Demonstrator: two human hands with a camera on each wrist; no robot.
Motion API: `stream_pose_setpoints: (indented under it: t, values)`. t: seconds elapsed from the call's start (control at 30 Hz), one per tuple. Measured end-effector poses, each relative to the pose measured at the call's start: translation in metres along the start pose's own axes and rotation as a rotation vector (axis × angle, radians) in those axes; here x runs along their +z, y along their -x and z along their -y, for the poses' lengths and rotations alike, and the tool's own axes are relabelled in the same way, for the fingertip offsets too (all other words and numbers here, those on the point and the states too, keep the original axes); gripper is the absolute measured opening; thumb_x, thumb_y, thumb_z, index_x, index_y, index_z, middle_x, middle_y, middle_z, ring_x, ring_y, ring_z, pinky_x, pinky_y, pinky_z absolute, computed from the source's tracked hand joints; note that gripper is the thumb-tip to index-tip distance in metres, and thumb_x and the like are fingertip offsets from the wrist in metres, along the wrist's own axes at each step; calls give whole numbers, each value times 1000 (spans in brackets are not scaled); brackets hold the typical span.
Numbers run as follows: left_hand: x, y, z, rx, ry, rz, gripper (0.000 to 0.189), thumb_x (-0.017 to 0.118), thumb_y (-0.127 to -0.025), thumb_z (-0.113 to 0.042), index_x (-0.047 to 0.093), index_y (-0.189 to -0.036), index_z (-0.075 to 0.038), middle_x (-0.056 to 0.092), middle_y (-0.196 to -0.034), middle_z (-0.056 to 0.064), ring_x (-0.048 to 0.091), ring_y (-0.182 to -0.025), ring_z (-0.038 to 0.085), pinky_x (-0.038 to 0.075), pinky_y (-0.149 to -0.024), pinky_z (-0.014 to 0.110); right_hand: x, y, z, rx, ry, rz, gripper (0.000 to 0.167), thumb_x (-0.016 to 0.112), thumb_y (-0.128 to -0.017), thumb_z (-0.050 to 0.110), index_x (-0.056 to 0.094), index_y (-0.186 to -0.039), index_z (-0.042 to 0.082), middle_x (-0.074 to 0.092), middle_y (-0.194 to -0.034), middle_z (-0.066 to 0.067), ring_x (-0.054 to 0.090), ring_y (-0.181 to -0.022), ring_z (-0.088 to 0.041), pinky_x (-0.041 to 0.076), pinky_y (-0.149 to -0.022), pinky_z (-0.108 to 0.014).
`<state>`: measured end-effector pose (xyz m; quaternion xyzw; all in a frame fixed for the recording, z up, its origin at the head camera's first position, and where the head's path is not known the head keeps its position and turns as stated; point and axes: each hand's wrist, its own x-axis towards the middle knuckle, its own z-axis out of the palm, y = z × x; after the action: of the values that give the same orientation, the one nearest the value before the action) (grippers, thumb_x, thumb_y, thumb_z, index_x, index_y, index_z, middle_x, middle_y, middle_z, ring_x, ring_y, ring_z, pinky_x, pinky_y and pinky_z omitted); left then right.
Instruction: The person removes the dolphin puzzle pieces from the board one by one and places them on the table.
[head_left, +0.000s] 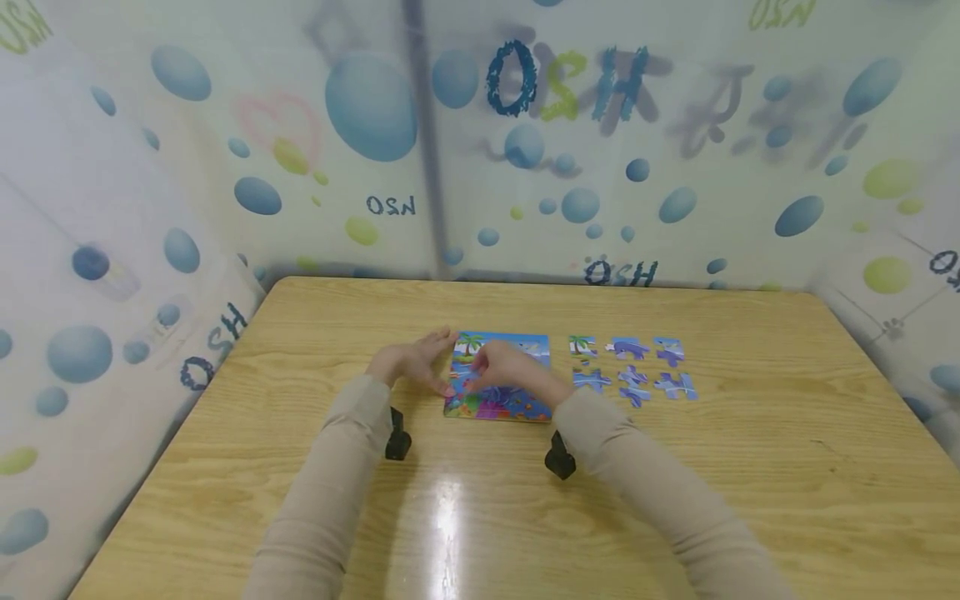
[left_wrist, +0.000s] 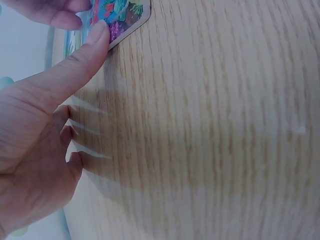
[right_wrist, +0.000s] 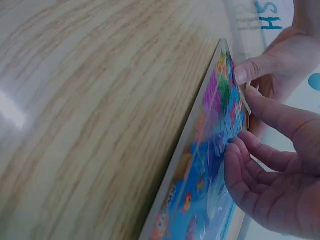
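Observation:
A colourful sea-scene puzzle board [head_left: 525, 408] lies flat on the table. At its left edge is my left hand [head_left: 416, 360], fingers spread and thumb [left_wrist: 100, 35] resting on the board's lower left corner area. My right hand [head_left: 504, 367] reaches over the left half of the board with fingers bent. In the right wrist view, my right hand [right_wrist: 280, 165] pinches a thin puzzle piece [right_wrist: 246, 104] whose pale edge stands tilted up from the board, close to the left thumb. The fingers hide most of that piece.
Several loose puzzle pieces lie in two rows right of the board, among them a palm-tree piece [head_left: 581, 346] and a dolphin piece [head_left: 628, 348]. The wooden table [head_left: 750, 467] ends at a back edge before a patterned curtain [head_left: 525, 200].

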<state>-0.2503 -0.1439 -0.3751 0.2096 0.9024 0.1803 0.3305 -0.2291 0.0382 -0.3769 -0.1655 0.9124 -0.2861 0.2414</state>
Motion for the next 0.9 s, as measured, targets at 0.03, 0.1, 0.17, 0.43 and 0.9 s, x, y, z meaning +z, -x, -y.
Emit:
stream_pose_setpoints:
  t: [0.03,0.1,0.17,0.43,0.9]
  values:
    - [0,0,0,1,-1,1,102,69,-80,-34,-3,-148,-10,-12,-154,13,-10,-141,34,1,-114,56,2,0,1,6,16,-7,46,77,-73,30,64,-107,3,64,-95,-5,55,-77,-11,51,-71,-24]
    - [0,0,0,4,-7,0,101,69,-80,-33,-2,-148,-10,-12,-154,13,-10,-141,34,1,-114,55,5,-1,4,23,24,-14,48,79,-70,30,64,-106,3,64,-98,-5,57,-81,-13,51,-73,-26]
    - [0,-1,0,6,-9,1,101,69,-80,-33,-2,-148,-9,-12,-154,14,-10,-141,34,1,-114,55,8,-2,6,38,28,-24,50,81,-67,29,63,-106,2,64,-102,-6,59,-87,-16,52,-77,-28]
    - [0,0,1,5,-11,0,101,69,-80,-33,-2,-148,-9,-11,-154,14,-11,-141,34,1,-114,56,16,-3,11,75,53,-29,51,82,-65,21,56,-105,1,60,-103,-8,54,-82,-16,52,-76,-28]
    - [-3,-1,-2,-24,-16,41,104,71,-78,-31,-4,-147,-10,-14,-154,13,-13,-141,33,0,-114,55,17,2,14,62,91,-26,52,79,-70,20,53,-110,0,59,-106,-10,58,-93,-22,52,-80,-31]
